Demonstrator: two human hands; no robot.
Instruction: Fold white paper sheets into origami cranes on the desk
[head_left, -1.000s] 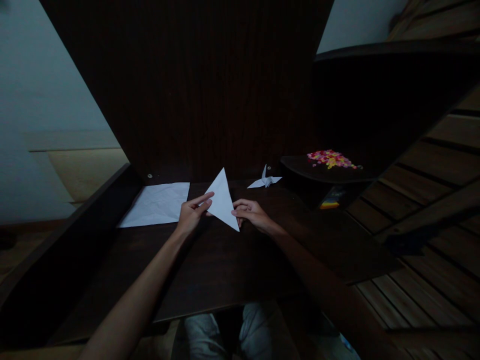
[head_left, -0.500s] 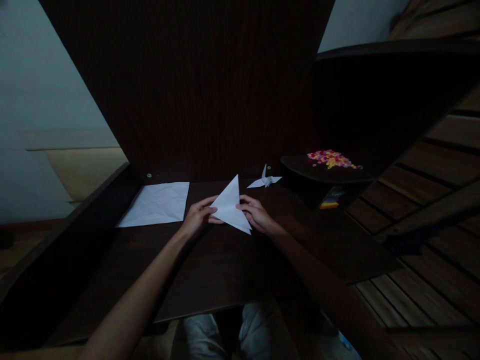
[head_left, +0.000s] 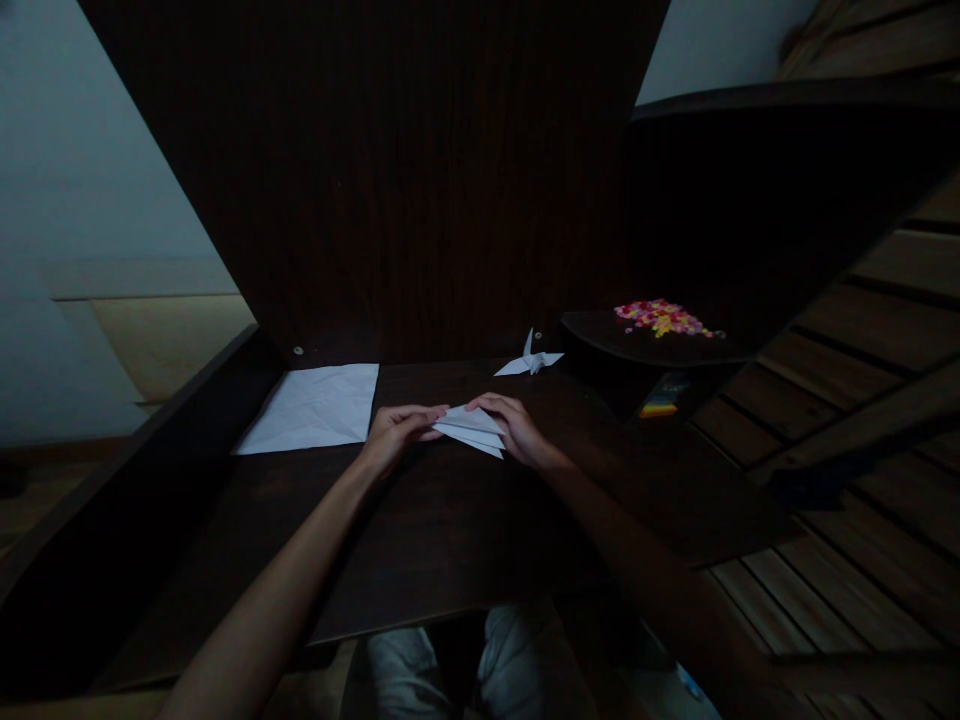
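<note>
Paper (head_left: 472,422), layered, pinched between our left hand (head_left: 391,432) and right hand (head_left: 522,433): folding step, we judge; next crease wants edges aligned.

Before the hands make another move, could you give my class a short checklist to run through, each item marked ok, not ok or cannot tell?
1. Left hand gripping the folded paper: ok, at its left end.
2. Right hand holding it too: ok, fingers at its upper edge and right side.
3. Layers lying flat together: not ok, they fan apart toward the lower right.
4. Creases sharp and edges matched: cannot tell, too small and dim.
5. Paper bird clear of the fingers: ok, it sits beyond the right hand, apart from it.
6. Loose sheet on the desk: ok, unheld, on the left side.
</note>
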